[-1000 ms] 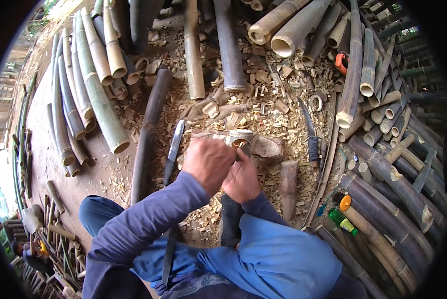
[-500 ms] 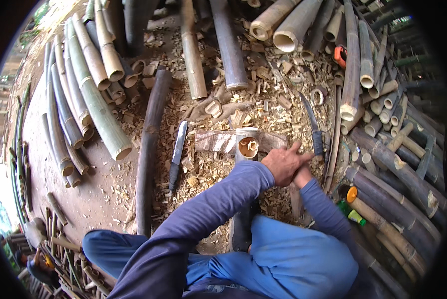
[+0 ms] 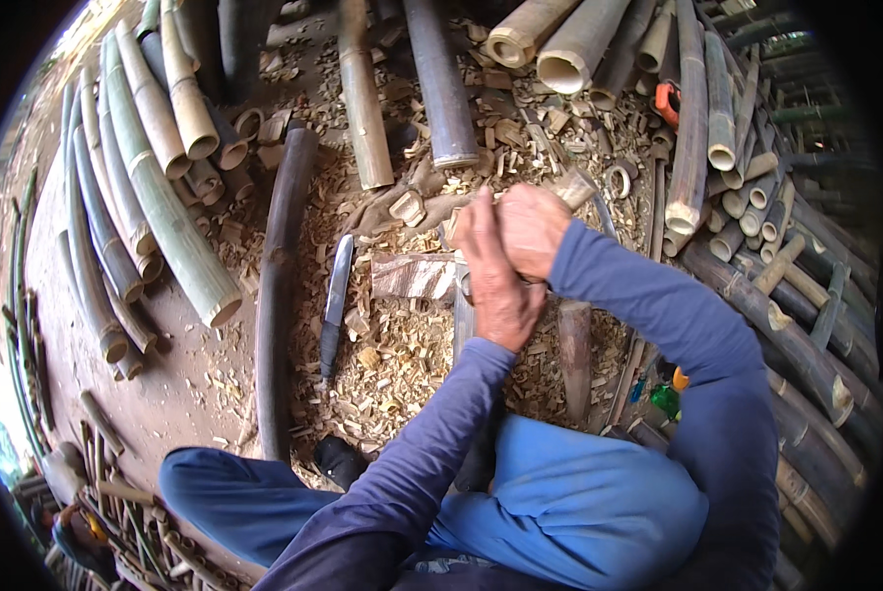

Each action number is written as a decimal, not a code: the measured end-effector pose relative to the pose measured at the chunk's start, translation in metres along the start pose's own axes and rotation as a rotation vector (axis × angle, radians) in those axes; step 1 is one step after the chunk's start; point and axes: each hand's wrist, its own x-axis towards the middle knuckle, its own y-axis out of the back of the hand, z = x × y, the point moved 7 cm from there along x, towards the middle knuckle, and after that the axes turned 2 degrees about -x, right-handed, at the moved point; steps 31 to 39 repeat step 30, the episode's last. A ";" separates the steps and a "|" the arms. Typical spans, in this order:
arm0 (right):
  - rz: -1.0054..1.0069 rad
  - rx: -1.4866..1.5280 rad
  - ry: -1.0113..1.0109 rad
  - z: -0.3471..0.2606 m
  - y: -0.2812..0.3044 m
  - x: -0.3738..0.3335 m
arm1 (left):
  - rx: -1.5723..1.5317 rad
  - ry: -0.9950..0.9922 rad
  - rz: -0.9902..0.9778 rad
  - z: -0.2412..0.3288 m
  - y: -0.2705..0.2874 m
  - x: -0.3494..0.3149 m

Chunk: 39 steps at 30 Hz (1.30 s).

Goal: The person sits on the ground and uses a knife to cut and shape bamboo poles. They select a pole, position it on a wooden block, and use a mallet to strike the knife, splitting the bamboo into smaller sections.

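My left hand (image 3: 497,281) has its fingers stretched out and lying together, pressed against my right hand (image 3: 533,229). The right hand is curled with its back up; its fingers are hidden, and I cannot make out what is in them. Both hands are above the end of a dark bamboo pole (image 3: 463,320) that rests on a reddish-brown wooden block (image 3: 414,276). Much of the block and the pole's end is covered by my hands. A pale bamboo piece (image 3: 572,187) shows just past the right hand; whether it is held I cannot tell.
A straight knife (image 3: 336,295) with a dark handle lies left of the block. Part of a curved blade (image 3: 605,214) shows beyond my right forearm. Chips (image 3: 392,379) cover the ground. Bamboo poles lie left (image 3: 170,197), ahead (image 3: 441,89) and right (image 3: 796,295). A wooden stake (image 3: 575,360) is near my knee.
My hands have moved up and left from beside the block to above the pole's end. My right forearm now reaches across from the right, and the whole view has shifted slightly.
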 end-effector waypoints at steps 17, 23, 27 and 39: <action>-0.180 0.924 0.184 -0.049 -0.098 -0.111 | -0.044 0.320 -0.867 0.015 -0.041 -0.039; -0.236 1.521 -0.194 -0.101 -0.084 -0.113 | -0.065 0.176 -1.152 -0.003 -0.035 -0.054; -0.189 1.815 -0.464 -0.135 -0.057 -0.108 | -0.039 0.278 -1.652 -0.005 -0.019 -0.052; -0.146 1.877 -0.454 -0.149 -0.039 -0.084 | 0.106 -0.018 -1.441 -0.008 -0.007 -0.055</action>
